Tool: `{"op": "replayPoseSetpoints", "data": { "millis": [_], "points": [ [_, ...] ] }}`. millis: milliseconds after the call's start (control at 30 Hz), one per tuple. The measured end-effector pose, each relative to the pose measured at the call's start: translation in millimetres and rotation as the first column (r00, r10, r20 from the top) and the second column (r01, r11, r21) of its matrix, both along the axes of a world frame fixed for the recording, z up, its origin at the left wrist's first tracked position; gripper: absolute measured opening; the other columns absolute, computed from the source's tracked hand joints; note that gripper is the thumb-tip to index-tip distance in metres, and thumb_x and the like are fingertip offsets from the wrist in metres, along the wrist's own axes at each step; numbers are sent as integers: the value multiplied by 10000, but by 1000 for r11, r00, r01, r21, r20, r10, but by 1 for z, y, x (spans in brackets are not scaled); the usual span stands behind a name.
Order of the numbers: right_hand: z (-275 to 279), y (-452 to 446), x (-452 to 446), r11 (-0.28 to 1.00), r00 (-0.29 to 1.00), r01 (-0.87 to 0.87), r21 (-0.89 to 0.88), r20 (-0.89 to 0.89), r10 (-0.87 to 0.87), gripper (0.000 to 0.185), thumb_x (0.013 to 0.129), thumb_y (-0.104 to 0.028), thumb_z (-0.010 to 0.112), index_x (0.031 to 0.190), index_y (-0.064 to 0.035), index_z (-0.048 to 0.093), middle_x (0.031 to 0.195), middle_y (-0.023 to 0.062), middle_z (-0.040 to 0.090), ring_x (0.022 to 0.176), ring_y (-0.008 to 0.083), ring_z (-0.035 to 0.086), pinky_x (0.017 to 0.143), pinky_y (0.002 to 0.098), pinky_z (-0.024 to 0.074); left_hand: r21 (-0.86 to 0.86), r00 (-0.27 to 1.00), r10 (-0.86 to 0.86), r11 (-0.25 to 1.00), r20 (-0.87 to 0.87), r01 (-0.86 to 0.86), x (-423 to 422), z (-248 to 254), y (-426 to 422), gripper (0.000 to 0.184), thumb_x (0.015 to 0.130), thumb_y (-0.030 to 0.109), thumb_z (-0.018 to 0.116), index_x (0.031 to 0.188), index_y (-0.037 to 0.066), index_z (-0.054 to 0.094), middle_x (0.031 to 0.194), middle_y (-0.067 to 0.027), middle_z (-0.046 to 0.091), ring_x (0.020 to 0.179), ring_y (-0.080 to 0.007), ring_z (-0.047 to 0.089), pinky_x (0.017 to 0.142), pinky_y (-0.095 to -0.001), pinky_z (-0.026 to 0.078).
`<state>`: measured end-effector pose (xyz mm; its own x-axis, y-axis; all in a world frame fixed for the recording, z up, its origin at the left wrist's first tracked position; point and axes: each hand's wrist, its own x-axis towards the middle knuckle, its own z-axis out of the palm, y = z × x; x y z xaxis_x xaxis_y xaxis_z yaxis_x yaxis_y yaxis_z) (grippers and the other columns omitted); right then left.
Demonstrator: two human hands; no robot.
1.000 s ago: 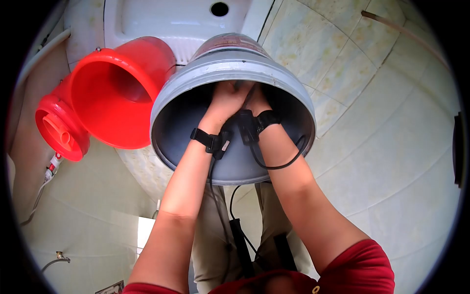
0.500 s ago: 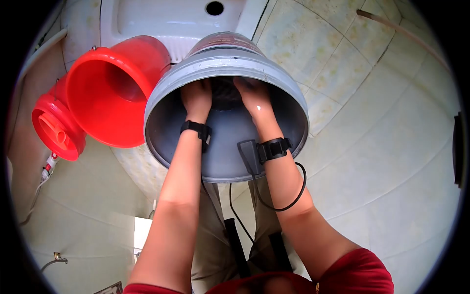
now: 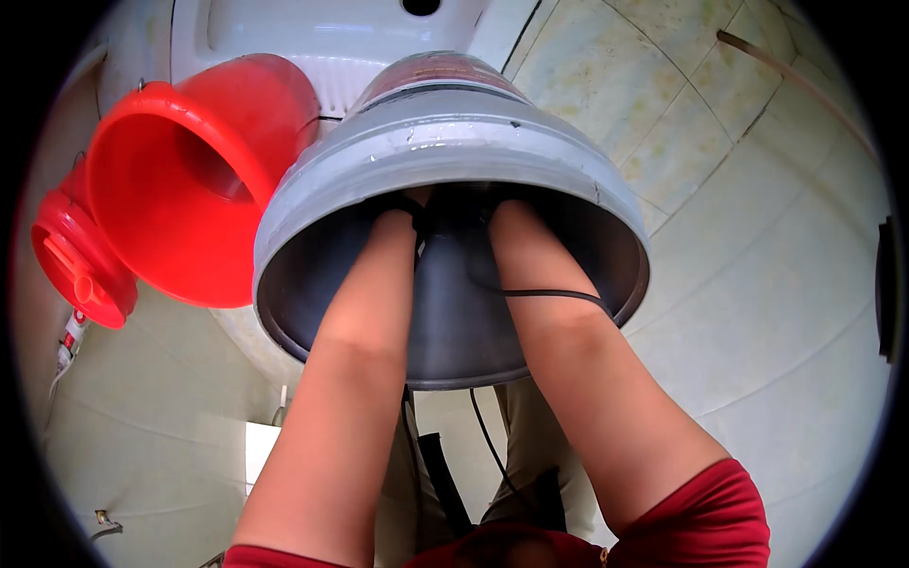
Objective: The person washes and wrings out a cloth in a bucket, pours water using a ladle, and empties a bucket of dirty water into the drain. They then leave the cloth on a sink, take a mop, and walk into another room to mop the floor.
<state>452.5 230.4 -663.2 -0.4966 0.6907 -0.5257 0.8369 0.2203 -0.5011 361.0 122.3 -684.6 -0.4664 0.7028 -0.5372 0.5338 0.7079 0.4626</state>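
A large grey bucket [image 3: 426, 346] lies tipped on its side with its wide mouth facing me. Both my arms reach deep inside it. Only a sliver of my left hand [image 3: 419, 193] shows beyond a black wrist strap [image 3: 402, 204]; its fingers are hidden by the rim and shadow. My right forearm [image 3: 549, 284] goes in on the other side, and the hand at its end is lost in the dark interior. Across that forearm runs a black cable [image 3: 559, 293]. Whether either hand touches or grips anything in there I cannot tell.
On the left, a red bucket [image 3: 241, 104] lies on its side, with a smaller red lidded container [image 3: 80, 270] beside it. Behind stands a white ceramic basin [image 3: 331, 33] with a dark drain hole [image 3: 421, 6]. Pale tiles [image 3: 625, 85] surround the spot. A tap [image 3: 106, 521] is at lower left.
My arms have pushed deeper into the grey bucket, so the hands and wrist devices have mostly gone from sight. The bucket appears larger and closer, and the view has shifted slightly.
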Motion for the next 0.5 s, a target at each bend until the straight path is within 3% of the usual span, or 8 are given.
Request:
{"op": "replayPoseSetpoints", "data": {
  "millis": [67,100,167,200,300,367,467,500],
  "points": [
    [14,2,-7,993,993,117,-33,1,-117,347,851,-277,501,1088,-43,598,1127,171,578,1069,363,512,930,436,383,-64,1000,-11,998,-20,10,-4,11,7,505,859,384,474,1277,101,457,1317,-153,443,1214,-321,409,1032,-428,298],
    [28,3,-12,968,968,249,-26,0,-249,343,851,-274,502,1084,-42,601,1119,170,583,1062,363,517,927,436,386,-315,993,-36,946,112,70,-13,25,21,525,833,373,499,1284,109,451,1344,-155,408,1264,-352,330,1032,-507,266],
    [63,7,-24,827,831,554,97,-8,-556,309,848,-235,507,1058,-35,613,1079,168,609,1014,363,552,882,425,419,-518,999,-27,855,-43,1,-9,57,36,564,804,363,530,1306,129,426,1406,-133,316,1302,-410,214,999,-618,218],
    [82,8,-27,780,783,622,68,-73,-618,235,821,-175,537,981,-26,623,961,144,628,897,322,582,801,388,442,-480,999,-41,877,-8,33,-12,74,41,591,809,350,523,1346,154,372,1452,-136,201,1310,-454,129,945,-699,185],
    [185,13,-28,642,612,726,-247,-192,-767,44,748,-23,600,789,-9,588,709,63,579,658,150,547,613,270,437,-506,998,-57,860,39,69,-17,104,46,667,809,376,542,1395,174,295,1454,-181,177,1326,-401,157,1070,-536,141],
    [256,22,-31,743,654,614,-266,-355,-668,107,711,33,638,733,-9,542,682,19,518,666,60,468,597,220,409,-417,987,91,909,132,-28,-20,127,52,734,772,250,586,1413,138,246,1455,-232,121,1335,-387,164,1092,-421,174],
    [332,29,-24,791,664,453,-412,-436,-607,129,695,59,640,716,-30,549,670,30,558,600,86,501,578,221,409,-233,954,199,961,225,-145,-35,175,63,724,720,100,585,1388,128,307,1428,-225,212,1310,-384,232,1074,-436,220],
    [353,32,-19,832,699,382,-403,-463,-545,137,689,66,639,713,-35,550,665,35,571,571,99,507,571,223,410,10,951,106,993,291,-114,-44,190,61,721,715,128,632,1371,119,334,1390,-208,281,1283,-379,284,1050,-421,264]
  ]
}}
